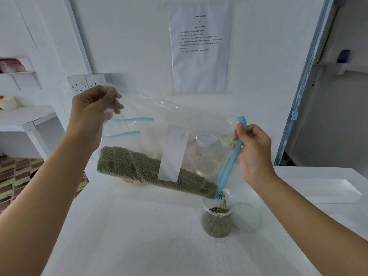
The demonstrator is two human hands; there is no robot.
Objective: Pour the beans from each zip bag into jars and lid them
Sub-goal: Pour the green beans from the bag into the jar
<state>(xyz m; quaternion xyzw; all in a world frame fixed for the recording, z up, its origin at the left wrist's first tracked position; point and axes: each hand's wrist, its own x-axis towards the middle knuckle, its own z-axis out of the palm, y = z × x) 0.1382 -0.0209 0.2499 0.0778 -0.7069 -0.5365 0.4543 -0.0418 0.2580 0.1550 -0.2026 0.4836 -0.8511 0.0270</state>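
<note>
Fingers (112, 92) of the left hand (89, 116) are curling round the closed bottom corner of the zip bag (199, 136) and pinching it high, while the right hand (256, 154) is pinching the blue zip strip (229, 164) at the bag's mouth between thumb and fingertips, lower down. Held so, the bag is tilting down to the right. Green mung beans (151, 172) are lying in a band along its lower edge and running to the low corner of the mouth, which is hanging just inside the rim of an open clear jar (217, 222). A few beans are falling there. The jar is standing upright right of the worktop's (139, 226) middle and is looking somewhat over half full. Its clear lid (249, 218) is lying flat just beside it, on the right. Two lidded jars (206, 139) are showing through the plastic, toward the worktop's far edge.

Judging from this, the pouring step is under way, with much of the bag's load yet to go. The next move is likely calling for a higher lift of the left corner, a steady mouth over the rim, and a watch on the jar's level, since the remaining beans may well overfill it.
</note>
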